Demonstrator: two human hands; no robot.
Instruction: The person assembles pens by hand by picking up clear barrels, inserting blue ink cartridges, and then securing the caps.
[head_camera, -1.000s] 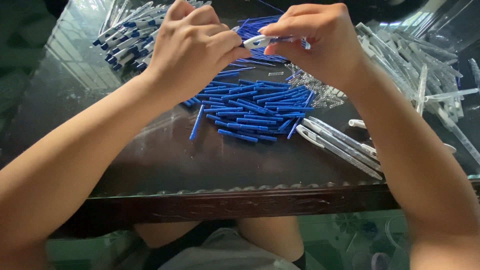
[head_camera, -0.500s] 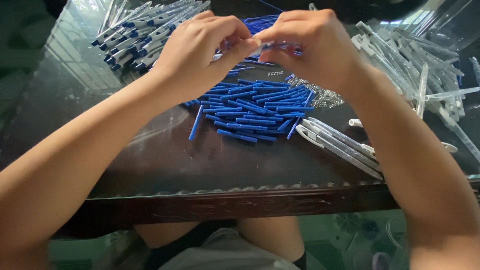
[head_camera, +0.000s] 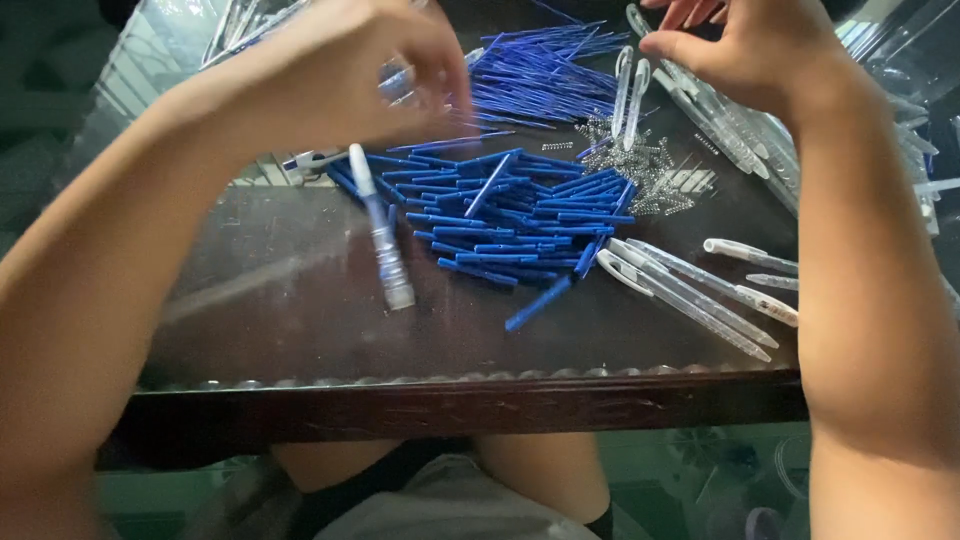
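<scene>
My left hand (head_camera: 370, 75) hovers, blurred, over the left side of the table with its fingers loosely curled and nothing visibly in them. Just below it an assembled clear pen (head_camera: 381, 230) with a blue refill and white tip lies slanted on the dark table (head_camera: 450, 400), apart from the hand. My right hand (head_camera: 750, 45) is at the far right, fingers apart, its thumb next to two clear pen barrels (head_camera: 628, 85). Between the hands lies a pile of blue pen parts (head_camera: 510, 215).
Thin blue refills (head_camera: 545, 65) lie in a bundle at the back. Small metal springs (head_camera: 645, 170) are scattered right of the blue pile. More clear barrels (head_camera: 700, 295) lie at the front right and along the right edge (head_camera: 745, 135). My knees show below the table edge.
Both hands were together over the pile, working on one pen. They have separated: the left let the pen go onto the table, the right moved to the clear barrels at the far right.
</scene>
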